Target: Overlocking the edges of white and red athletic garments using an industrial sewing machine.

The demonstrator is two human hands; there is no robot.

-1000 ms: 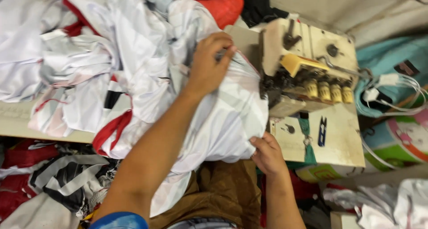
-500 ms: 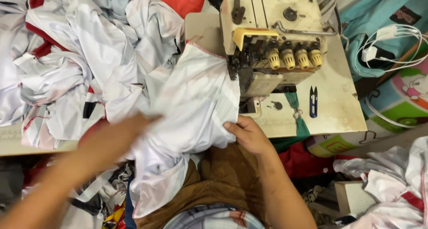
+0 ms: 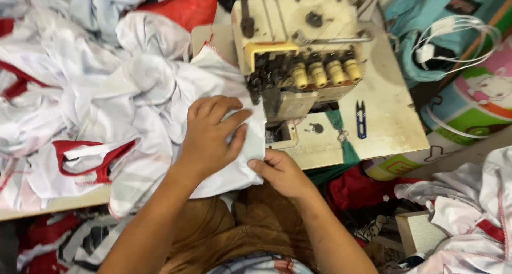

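Fingers of the left hand point(image 3: 210, 138) lay spread flat on the white cloth point(image 3: 160, 92); the right hand point(image 3: 280, 172) pinched its edge — best kept taut and level toward the sewing machine point(image 3: 298, 55).

Two bare forearms rise from the lower edge of the frame and converge near its centre. The left hand point(image 3: 210, 135) lies palm down, fingers spread and pointing toward one o'clock, thumb angled out toward three o'clock, its forearm running back toward seven o'clock. The right hand point(image 3: 280, 172), at four o'clock from the left and just beside it, is curled into a pinching grip, thumb on top pointing toward nine o'clock, its forearm trailing toward five o'clock.
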